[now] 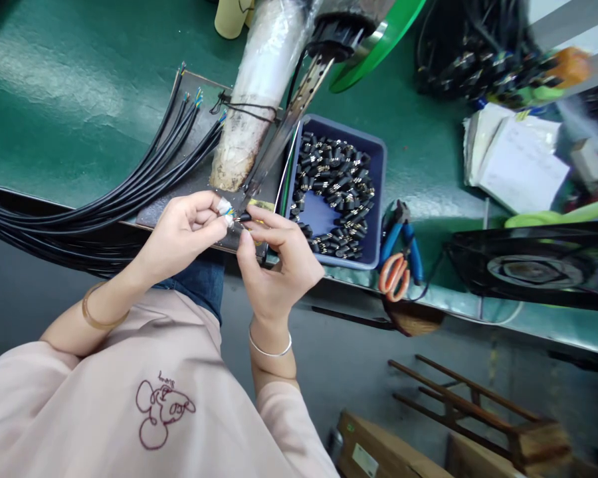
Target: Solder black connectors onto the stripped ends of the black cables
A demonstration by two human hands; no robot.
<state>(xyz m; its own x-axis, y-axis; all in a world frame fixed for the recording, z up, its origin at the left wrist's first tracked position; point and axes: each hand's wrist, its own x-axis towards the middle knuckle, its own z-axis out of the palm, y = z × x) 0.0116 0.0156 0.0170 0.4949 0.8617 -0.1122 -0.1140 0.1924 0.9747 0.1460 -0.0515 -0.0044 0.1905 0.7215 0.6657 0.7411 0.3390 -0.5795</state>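
My left hand [192, 226] is closed in a pinch, with white coverings on its fingertips. Thin blue and yellow wires [228, 212] show between those fingertips; the rest of that cable is hidden by the hand. My right hand [279, 255] pinches a small black connector [242, 217] right beside the wire ends; whether they touch is unclear. Just above both hands, a soldering iron [299, 99] with a perforated metal shaft points down alongside a plastic-wrapped tube [256, 79]. Black cables [144, 182] with stripped, coloured ends lie to the left on a dark board [162, 192].
A blue-grey bin [380, 199] of small black connectors [329, 166] stands right of my hands. Blue-handled cutters [413, 249] and orange-handled scissors [395, 275] lie beyond it. Papers [518, 159] and a black fan-like device [533, 269] are farther right. A wooden stool [478, 405] lies below the bench.
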